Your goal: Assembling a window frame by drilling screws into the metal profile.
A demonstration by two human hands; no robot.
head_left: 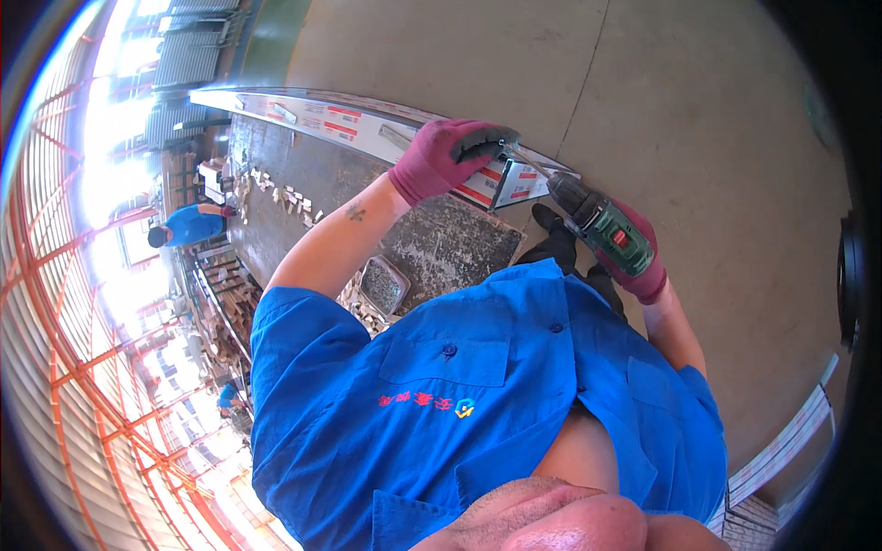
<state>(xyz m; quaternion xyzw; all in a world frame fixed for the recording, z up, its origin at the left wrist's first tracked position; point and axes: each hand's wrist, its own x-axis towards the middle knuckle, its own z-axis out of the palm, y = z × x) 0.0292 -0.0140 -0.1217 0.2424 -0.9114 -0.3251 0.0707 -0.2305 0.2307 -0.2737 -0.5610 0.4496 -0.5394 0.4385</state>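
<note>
My right grip (651,273) wrapped the green drill (608,234), its long axis pointing leftward, away toward the white profile (372,129); whether my left grip (459,152) was closed, I couldn't tell.

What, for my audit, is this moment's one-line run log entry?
maroon-gloved left hand: at end of long white red-labelled bar; maroon-gloved right hand: grips green-black power drill

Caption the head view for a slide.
Right hand holds a green drill at the end of a long profile, left hand near the bit.
</note>
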